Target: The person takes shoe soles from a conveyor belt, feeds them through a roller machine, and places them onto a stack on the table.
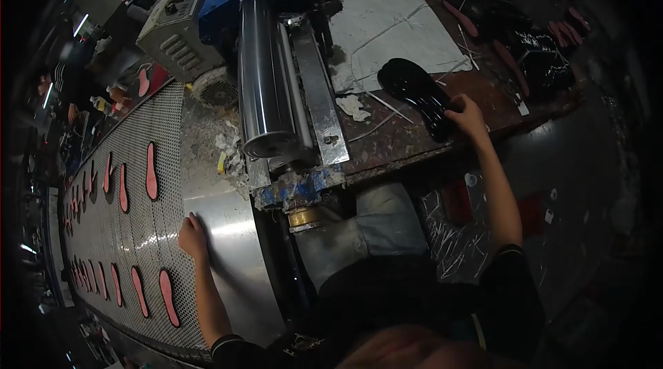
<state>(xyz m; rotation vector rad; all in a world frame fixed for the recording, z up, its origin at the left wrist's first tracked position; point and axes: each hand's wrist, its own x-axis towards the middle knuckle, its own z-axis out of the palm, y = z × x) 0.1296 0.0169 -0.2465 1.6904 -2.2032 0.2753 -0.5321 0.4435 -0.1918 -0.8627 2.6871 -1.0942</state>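
My right hand pinches the near end of a glossy black insole lying on the brown worktable, partly over a white sheet. Whether it is one piece or a stack I cannot tell. My left hand is at the edge between a bare metal plate and a mesh conveyor belt. Its fingers look curled in, with nothing visible in them. Closest to it on the belt are pink insoles with dark rims, one above and one below.
Between my hands stands a machine with a shiny steel roller. A grey control box is behind it. Black insole stacks and pink pieces lie on the table's right side. White scraps litter the floor. Another person is at far left.
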